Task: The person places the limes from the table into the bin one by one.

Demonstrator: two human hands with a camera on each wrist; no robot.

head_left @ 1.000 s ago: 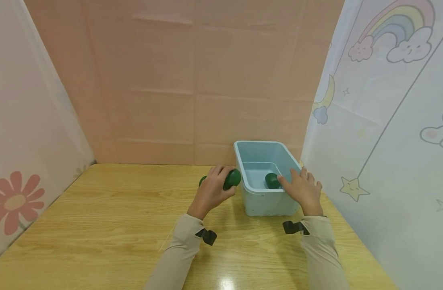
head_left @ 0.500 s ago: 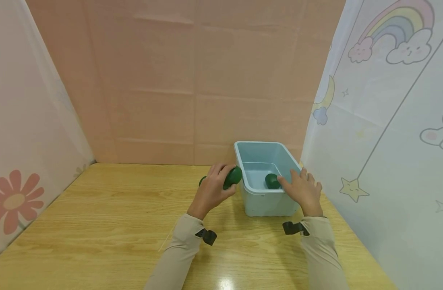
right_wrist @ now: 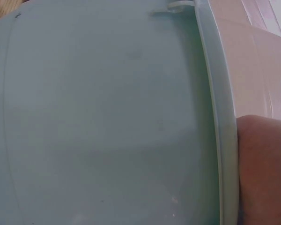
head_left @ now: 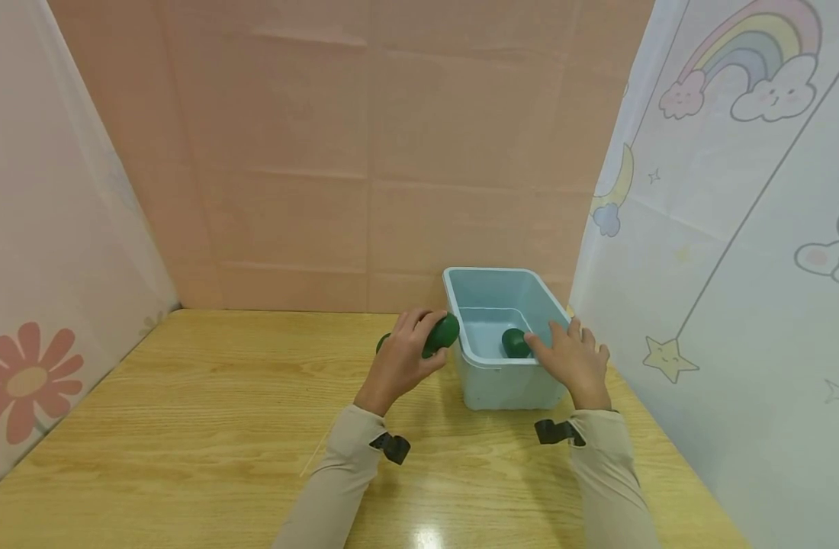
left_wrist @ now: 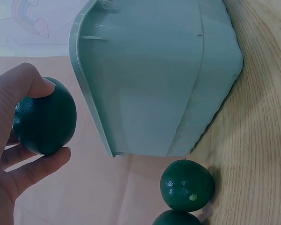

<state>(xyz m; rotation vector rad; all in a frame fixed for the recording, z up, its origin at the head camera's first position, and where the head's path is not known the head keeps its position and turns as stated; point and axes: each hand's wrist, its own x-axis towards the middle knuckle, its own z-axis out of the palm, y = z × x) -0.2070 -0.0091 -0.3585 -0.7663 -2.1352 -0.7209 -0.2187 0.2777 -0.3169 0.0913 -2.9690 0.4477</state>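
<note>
My left hand (head_left: 404,358) grips a dark green, glossy, egg-shaped fruit (left_wrist: 49,119) between thumb and fingers, just left of the light blue plastic bin (head_left: 509,385). In the left wrist view the held fruit is at the height of the bin's rim, outside it. Two more green fruits (left_wrist: 186,185) sit by the bin's foot, the nearer one with a pale stem spot; the head view shows only a piece of green behind the left hand. Inside the bin lies another green fruit (head_left: 515,343). My right hand (head_left: 576,364) rests at the bin's front right corner, fingers spread, thumb over the rim.
The wood-grain table (head_left: 186,427) stretches left and in front of the bin. A peach cloth (head_left: 289,168) hangs behind, close to the bin's back. At the right stands a white printed cloth (head_left: 749,290), near the right hand.
My left hand's fingertips and the fruit in them have shifted very slightly toward the bin. The right hand, the bin and the fruit inside it have stayed put.
</note>
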